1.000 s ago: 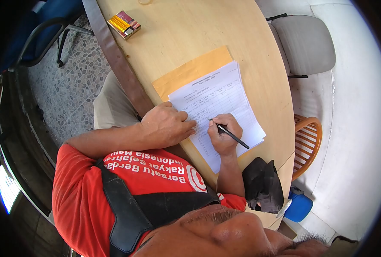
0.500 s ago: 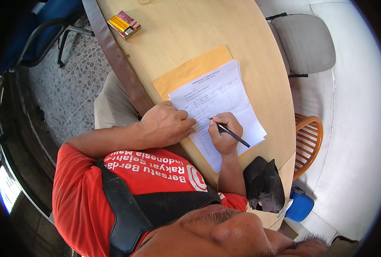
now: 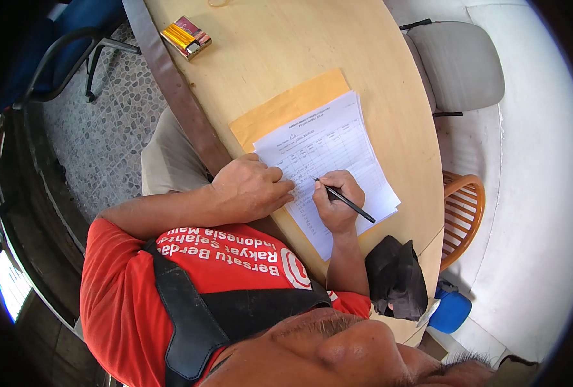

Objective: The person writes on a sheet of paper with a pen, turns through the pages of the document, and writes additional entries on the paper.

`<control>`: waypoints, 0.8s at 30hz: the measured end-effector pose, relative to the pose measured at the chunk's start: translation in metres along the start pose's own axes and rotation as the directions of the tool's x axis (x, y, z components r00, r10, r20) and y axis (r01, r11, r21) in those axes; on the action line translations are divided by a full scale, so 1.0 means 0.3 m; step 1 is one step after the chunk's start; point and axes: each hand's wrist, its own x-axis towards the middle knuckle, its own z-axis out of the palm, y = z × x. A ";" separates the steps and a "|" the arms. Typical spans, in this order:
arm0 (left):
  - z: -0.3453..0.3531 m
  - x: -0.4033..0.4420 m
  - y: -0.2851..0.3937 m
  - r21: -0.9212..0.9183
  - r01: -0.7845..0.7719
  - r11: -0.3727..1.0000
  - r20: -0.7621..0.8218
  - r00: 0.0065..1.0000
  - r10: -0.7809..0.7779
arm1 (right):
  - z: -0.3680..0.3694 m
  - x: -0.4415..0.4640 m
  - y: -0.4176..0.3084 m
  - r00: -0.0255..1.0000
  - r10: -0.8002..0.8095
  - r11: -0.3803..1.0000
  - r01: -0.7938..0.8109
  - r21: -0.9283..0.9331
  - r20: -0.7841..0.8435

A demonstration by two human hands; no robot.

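My right hand (image 3: 339,198) is closed around a black pen (image 3: 349,205), its tip touching or just above a printed form (image 3: 344,155). The form has a table with handwritten entries in its left columns and lies on top of a stack of white sheets. My left hand (image 3: 253,187) rests on the left edge of the sheets with its fingers curled in, and nothing shows in it. A brown envelope (image 3: 293,103) lies under the papers, sticking out at the far side.
The papers lie on a wooden table (image 3: 286,39) with a brown edge strip. A cigarette pack (image 3: 196,45) with a yellow lighter (image 3: 181,39) sits at the far left. A black cloth item (image 3: 397,277) lies by my right forearm. Chairs, one grey-seated (image 3: 470,68), stand around.
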 end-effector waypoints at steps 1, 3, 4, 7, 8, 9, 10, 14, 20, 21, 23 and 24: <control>0.001 0.000 0.000 -0.001 0.000 1.000 0.000 1.000 0.000 | -0.001 0.001 -0.001 1.000 -0.008 1.000 0.008 -0.007 0.004; 0.003 0.000 -0.002 0.003 -0.001 1.000 -0.002 1.000 0.001 | -0.001 0.001 -0.001 1.000 -0.007 1.000 0.007 -0.012 0.007; 0.003 0.000 -0.002 0.003 -0.001 1.000 -0.002 1.000 0.001 | -0.001 0.001 -0.001 1.000 -0.007 1.000 0.007 -0.018 0.011; 0.002 0.000 -0.003 0.002 -0.002 1.000 0.001 1.000 0.002 | -0.002 0.003 -0.007 1.000 0.014 1.000 -0.014 -0.023 0.015; 0.002 0.001 -0.002 0.001 -0.001 1.000 0.001 1.000 0.001 | -0.002 0.002 -0.004 1.000 0.014 1.000 -0.014 -0.023 0.016; 0.001 0.001 -0.001 -0.001 0.001 1.000 0.001 1.000 -0.001 | -0.001 0.001 0.001 1.000 0.005 1.000 -0.005 -0.026 0.015; 0.001 0.001 -0.001 -0.002 0.001 1.000 0.000 1.000 -0.001 | 0.000 0.000 0.003 1.000 -0.004 1.000 0.004 -0.030 0.014; -0.001 0.001 0.000 -0.006 0.005 1.000 0.007 1.000 -0.005 | 0.000 0.002 -0.003 1.000 0.012 0.999 -0.011 -0.036 0.015; 0.000 0.000 -0.001 -0.014 0.009 1.000 0.010 1.000 -0.009 | -0.005 0.002 -0.005 0.999 0.029 0.999 -0.028 -0.035 0.029; 0.001 -0.001 -0.001 -0.019 0.009 1.000 0.000 1.000 -0.009 | -0.005 0.002 -0.004 0.999 0.027 0.999 -0.026 -0.037 0.027; 0.001 0.000 -0.001 -0.014 0.009 1.000 -0.001 1.000 -0.009 | -0.005 0.002 -0.001 0.999 0.024 0.999 -0.023 -0.040 0.026; 0.002 -0.001 -0.001 -0.009 0.009 1.000 0.000 1.000 -0.009 | -0.002 0.001 0.001 1.000 0.011 0.999 -0.011 -0.037 0.019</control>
